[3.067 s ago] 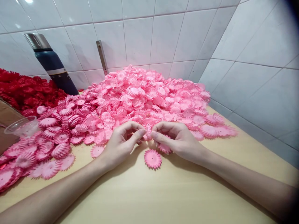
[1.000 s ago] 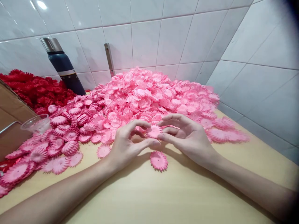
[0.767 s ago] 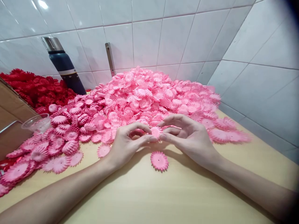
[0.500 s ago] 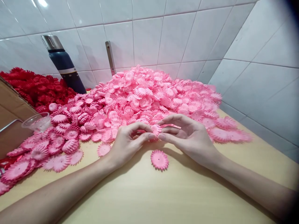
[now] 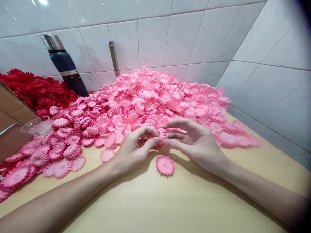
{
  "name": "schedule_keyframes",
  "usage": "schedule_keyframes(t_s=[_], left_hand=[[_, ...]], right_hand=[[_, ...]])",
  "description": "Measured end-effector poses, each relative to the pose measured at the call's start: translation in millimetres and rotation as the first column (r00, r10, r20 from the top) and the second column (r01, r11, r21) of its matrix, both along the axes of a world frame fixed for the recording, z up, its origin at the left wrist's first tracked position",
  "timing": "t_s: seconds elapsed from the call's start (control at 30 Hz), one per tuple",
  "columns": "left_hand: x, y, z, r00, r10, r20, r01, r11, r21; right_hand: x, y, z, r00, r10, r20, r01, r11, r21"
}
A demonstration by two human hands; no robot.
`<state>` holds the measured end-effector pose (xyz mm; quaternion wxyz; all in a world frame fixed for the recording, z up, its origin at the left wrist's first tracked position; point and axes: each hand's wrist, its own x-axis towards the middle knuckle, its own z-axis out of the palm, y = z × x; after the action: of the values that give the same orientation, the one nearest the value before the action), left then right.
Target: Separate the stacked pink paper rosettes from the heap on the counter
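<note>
Between my two hands a small pink scalloped petal disc (image 5: 161,133) is held up off the table, seen at a slant. My left hand (image 5: 137,145) pinches its left side between thumb and curled index finger. From the other side, the thumb and fingertips of my right hand (image 5: 194,140) close on its edge. Part of the disc is hidden by the fingers. Just below, a second pink petal disc (image 5: 165,165) lies flat on the table, its small centre hole showing. Behind my hands rises a large heap of pink petal discs (image 5: 150,97).
At the left stand a dark blue bottle (image 5: 66,69) with a steel cap, a clear plastic cup (image 5: 36,127) and a cardboard box (image 5: 14,119). A pile of red petal discs (image 5: 36,90) lies behind them. White tiled walls (image 5: 184,35) bound the table (image 5: 155,207).
The held disc has turned slightly and looks narrower now. Both hands stay nearly in place, and the whole view has shifted a little.
</note>
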<state>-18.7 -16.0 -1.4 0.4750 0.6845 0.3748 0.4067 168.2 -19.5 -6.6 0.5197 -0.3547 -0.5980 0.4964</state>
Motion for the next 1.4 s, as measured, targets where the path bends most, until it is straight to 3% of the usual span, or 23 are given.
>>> schedule_keyframes(t_s=[0.77,1.0,1.4], left_hand=[[-3.8,5.4,2.8,0.978,-0.091,0.189,0.124,0.978,-0.168],[-6.1,3.2,3.7,0.986,-0.118,0.118,0.134,0.982,-0.133],[-5.4,4.4,8.1,0.996,-0.074,0.041,0.077,0.993,-0.086]], right_hand=[[-1.6,-0.9,1.6,1.0,0.001,-0.014,-0.001,1.0,0.001],[-0.8,-2.6,2.8,0.997,0.061,-0.046,-0.061,0.998,0.004],[1.7,0.6,0.2,0.999,0.004,-0.047,-0.005,0.999,-0.033]])
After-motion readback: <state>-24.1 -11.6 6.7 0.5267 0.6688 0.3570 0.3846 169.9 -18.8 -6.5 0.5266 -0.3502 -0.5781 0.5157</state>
